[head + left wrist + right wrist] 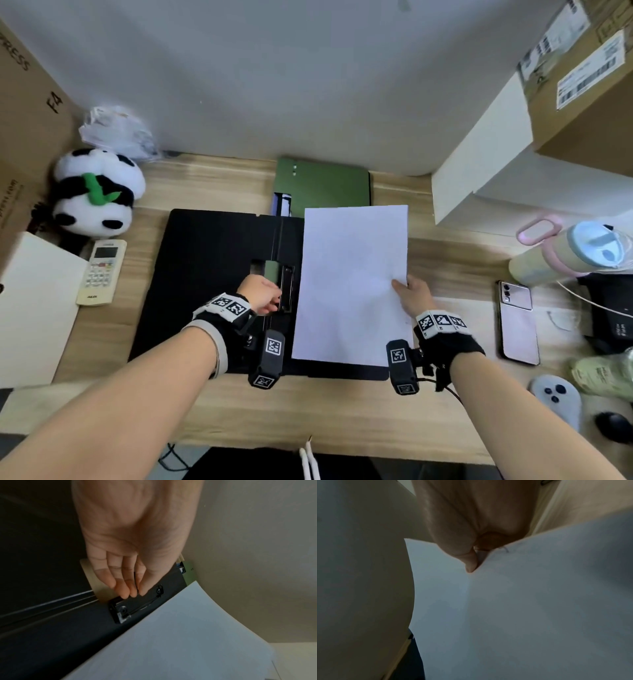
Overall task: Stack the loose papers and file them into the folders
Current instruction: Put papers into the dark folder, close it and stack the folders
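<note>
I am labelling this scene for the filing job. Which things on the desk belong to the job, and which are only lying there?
Belong to the job:
white papers, held by the right hand
black folder, open; left hand at its clip
green folder

Only lying there:
panda toy
remote control
phone
bottle
cardboard boxes

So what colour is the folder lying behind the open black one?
Dark green folder, clearest in the head view.

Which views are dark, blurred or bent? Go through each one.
Head view: bright, but wide-angle bending curves the desk edge and smears the boxes at the corners. Left wrist view: dim and soft, though the left hand and black clip read clearly. Right wrist view: darkest, with the right hand too close to be sharp and the paper grey in shadow.
</note>
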`<state>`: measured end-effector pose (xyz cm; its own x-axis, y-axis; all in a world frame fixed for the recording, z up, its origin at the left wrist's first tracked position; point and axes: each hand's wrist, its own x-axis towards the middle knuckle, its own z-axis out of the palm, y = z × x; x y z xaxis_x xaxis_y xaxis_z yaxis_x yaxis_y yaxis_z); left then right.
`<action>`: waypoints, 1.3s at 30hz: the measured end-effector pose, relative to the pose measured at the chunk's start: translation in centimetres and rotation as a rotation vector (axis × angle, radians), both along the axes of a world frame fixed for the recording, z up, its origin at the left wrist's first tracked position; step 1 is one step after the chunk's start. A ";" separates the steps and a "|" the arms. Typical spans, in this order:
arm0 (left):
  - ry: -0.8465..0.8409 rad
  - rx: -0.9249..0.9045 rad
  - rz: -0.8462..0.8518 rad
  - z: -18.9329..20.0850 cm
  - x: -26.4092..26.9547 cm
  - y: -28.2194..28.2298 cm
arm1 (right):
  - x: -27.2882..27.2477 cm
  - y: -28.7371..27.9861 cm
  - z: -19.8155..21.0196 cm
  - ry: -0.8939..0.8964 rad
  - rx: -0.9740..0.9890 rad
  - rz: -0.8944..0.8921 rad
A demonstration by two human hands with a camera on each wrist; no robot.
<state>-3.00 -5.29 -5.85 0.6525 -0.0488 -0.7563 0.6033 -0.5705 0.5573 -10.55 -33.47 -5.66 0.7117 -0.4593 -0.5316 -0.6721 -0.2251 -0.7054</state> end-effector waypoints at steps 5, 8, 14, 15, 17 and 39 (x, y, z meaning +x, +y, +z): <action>-0.054 0.212 -0.177 -1.5 0.5 -1.2 | 0.2 0.9 -0.7 0.100 -0.042 0.031; -0.122 0.341 -0.315 -2.1 0.6 -1.8 | 0.3 1.5 -0.5 0.167 -0.019 0.043; -0.243 0.518 -0.521 -1.9 -0.1 -2.7 | 0.2 2.1 -1.4 0.250 0.014 0.004; -0.269 0.553 -0.570 -1.8 -0.1 -2.9 | 0.2 2.2 -1.5 0.261 0.008 0.010; -0.291 0.610 -0.643 -1.9 0.1 -3.1 | 0.3 2.3 -1.2 0.276 0.003 0.013; -0.233 0.526 -0.675 -2.1 1.0 -2.7 | 1.2 5.2 0.2 0.290 0.060 -0.201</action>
